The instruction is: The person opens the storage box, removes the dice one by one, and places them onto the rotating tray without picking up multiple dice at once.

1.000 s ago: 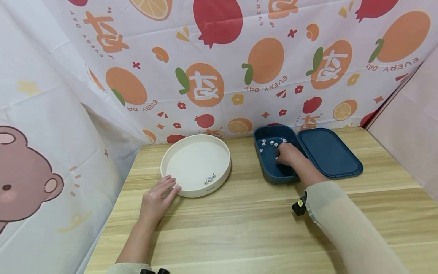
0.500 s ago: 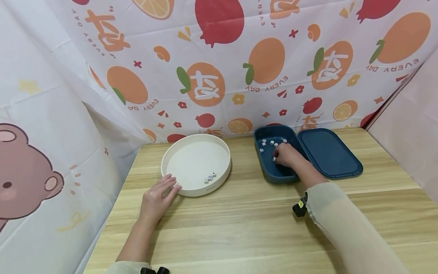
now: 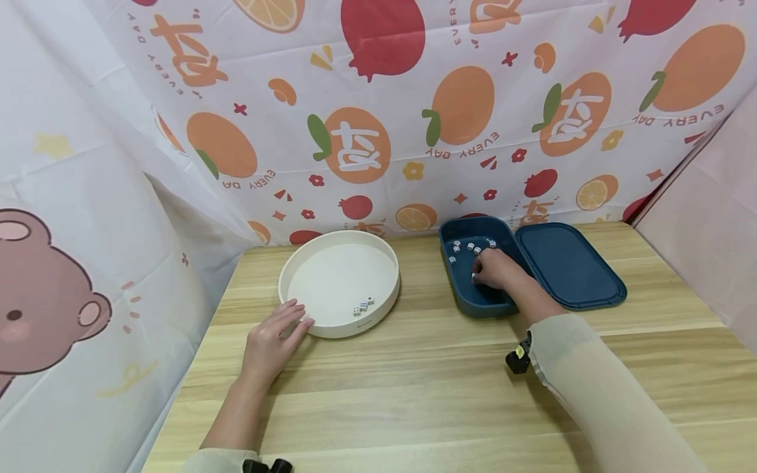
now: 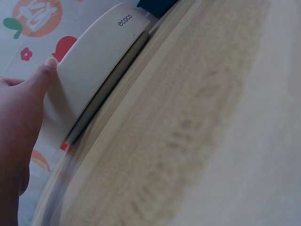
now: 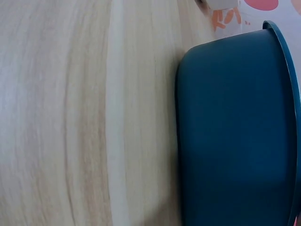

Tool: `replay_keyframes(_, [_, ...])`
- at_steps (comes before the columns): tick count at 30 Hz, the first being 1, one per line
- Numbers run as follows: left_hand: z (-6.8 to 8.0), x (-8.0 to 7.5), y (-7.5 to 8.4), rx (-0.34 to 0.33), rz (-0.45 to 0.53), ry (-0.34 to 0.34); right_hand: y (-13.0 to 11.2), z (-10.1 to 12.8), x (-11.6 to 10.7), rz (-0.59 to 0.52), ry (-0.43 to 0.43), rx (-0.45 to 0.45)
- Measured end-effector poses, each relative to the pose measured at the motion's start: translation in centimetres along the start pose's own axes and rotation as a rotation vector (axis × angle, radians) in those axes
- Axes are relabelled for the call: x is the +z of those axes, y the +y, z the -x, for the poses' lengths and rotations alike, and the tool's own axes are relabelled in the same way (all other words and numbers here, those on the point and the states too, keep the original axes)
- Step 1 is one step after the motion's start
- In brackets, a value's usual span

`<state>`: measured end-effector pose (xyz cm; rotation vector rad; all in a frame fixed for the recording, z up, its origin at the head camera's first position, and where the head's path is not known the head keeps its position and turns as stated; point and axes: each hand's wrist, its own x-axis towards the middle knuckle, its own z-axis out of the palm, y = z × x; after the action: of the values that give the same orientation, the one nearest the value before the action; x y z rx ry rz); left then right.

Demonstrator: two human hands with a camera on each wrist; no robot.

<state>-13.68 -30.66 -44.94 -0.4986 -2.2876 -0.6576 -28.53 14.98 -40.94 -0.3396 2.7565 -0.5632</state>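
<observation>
In the head view, my left hand [image 3: 269, 345] rests with its fingers extended at the near left rim of a round cream tray [image 3: 316, 276]. The left wrist view shows the thumb [image 4: 47, 69] against the tray's upper edge. Three small white dice [image 3: 363, 307] lie in a slanting row inside the tray. On the right, my right hand [image 3: 495, 268] reaches into a dark blue rectangular box [image 3: 447, 284] and pinches a white die [image 3: 474, 276], mostly covered by the fingers. Several more dice [image 3: 457, 247] lie spread over the box's floor, toward the back.
A blue lid [image 3: 573, 266] lies flat to the right of the box, against its side. Both containers stand on a wooden table [image 3: 402, 381], close to a fruit-printed cloth [image 3: 408, 190] hanging behind. Another cloth [image 3: 142, 263] hangs along the left side.
My right fingers have shifted slightly left within the box, and the die at the fingertips has moved with them. My left hand and the tray stay in place.
</observation>
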Motion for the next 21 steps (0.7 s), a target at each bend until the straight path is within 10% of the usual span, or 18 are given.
replay_keyframes(14, [0.1,0.1,0.0,-0.005,-0.007,-0.007,-3.2,0.2,0.6,-0.195,0.460,-0.088])
replay_keyframes(21, [0.1,0.3,0.0,0.051,-0.005,0.033,-8.2,0.4,1.5,-0.223,0.522,-0.255])
